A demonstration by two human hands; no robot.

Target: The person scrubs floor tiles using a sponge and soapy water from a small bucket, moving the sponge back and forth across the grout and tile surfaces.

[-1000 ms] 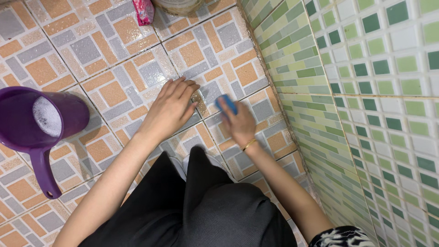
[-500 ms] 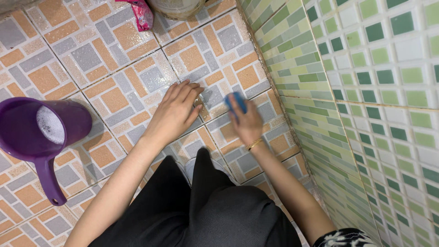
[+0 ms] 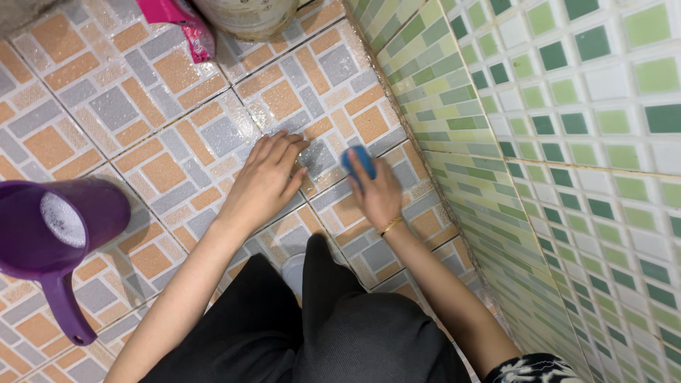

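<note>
My right hand point(image 3: 376, 191) grips a small blue scrubber point(image 3: 358, 160) and presses it on the wet patterned floor tiles point(image 3: 177, 106), close to the wall. A thin gold bangle sits on that wrist. My left hand point(image 3: 266, 179) lies flat on the floor just left of the scrubber, fingers together and spread forward, holding nothing. Both hands rest on either side of a grout line. My knees in black trousers point(image 3: 333, 326) fill the bottom of the view.
A purple scoop jug point(image 3: 53, 234) with foamy water stands at the left, its handle pointing toward me. A pink packet point(image 3: 181, 21) and the base of a pale bucket point(image 3: 248, 14) sit at the top. The green-and-white tiled wall point(image 3: 567, 156) rises at the right.
My right hand has shifted the blue scrubber back and forth over the tile near the wall. The left hand stays planted. The view has drifted slightly, so the jug sits lower left.
</note>
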